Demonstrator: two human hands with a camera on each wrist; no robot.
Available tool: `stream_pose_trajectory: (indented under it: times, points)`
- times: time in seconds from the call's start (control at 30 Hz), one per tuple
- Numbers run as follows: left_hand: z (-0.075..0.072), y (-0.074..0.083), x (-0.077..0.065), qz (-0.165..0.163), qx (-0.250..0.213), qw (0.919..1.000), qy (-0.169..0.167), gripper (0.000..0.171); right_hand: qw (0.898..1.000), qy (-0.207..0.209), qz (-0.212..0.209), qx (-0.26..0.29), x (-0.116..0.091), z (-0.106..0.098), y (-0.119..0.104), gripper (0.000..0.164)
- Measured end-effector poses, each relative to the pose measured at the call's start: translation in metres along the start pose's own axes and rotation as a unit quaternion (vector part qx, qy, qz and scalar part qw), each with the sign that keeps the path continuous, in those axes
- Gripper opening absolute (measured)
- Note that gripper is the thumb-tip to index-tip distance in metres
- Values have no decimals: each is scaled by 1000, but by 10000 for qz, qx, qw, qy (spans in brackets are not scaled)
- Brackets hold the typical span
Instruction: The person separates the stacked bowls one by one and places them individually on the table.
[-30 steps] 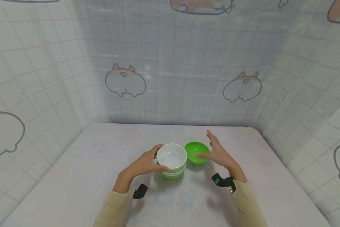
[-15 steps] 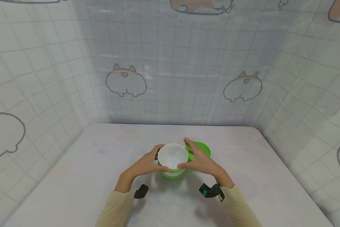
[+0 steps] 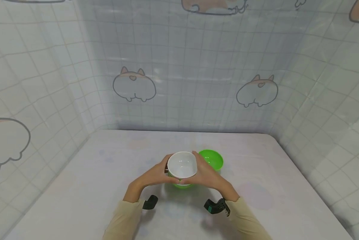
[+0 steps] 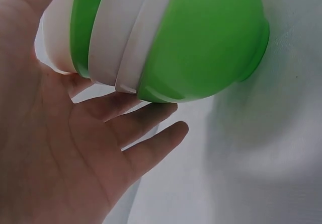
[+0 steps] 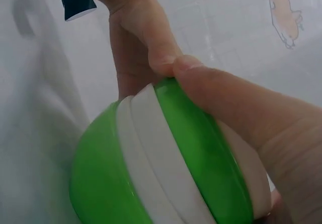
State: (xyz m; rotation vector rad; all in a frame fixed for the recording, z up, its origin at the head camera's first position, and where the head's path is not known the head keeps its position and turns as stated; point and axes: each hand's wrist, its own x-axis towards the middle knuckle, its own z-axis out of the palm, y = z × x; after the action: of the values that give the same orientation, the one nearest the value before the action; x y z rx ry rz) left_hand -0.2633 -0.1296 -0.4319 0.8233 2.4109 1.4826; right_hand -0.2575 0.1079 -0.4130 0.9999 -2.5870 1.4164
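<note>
A stack of nested bowls stands in front of me, white and green by turns. Its top white bowl (image 3: 182, 165) faces up, and the bottom green bowl (image 4: 211, 43) shows its round side in the left wrist view. My left hand (image 3: 158, 174) holds the stack from the left, its fingers spread along the side. From the right, my right hand (image 3: 207, 174) grips the upper bowls, thumb across the front. Both thumbtips meet over the upper green bowl (image 5: 193, 143) in the right wrist view. The far fingers of the right hand are mostly hidden behind the stack.
Just behind and right of the stack sits a separate green bowl (image 3: 213, 159), partly covered by the right hand. A pale cloth covers the table (image 3: 83, 193). Gridded curtains (image 3: 191, 110) with animal drawings close in the back and both sides.
My right hand has come left from over the separate green bowl to the stack and closed round its right side. My left hand has stayed on the stack.
</note>
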Motion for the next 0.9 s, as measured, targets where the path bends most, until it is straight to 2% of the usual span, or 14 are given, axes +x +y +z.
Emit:
stream_pose_trajectory:
  times: [0.17, 0.33, 0.53, 0.9]
  points:
    - [-1, -3, -2, -93, -168, 9998, -48, 97, 9996, 59, 9, 273, 0, 4, -1, 92]
    - [-2, -3, -4, -143, -193, 9997, -67, 97, 9988, 143, 203, 417, -2, 8, -4, 93]
    - [-2, -1, -6, -191, -202, 9996, -57, 95, 9983, 189, 403, 384, -3, 9, -8, 95]
    - [-2, -1, -5, -297, -240, 9993, -62, 95, 9970, 392, 453, 498, -4, 13, -9, 96]
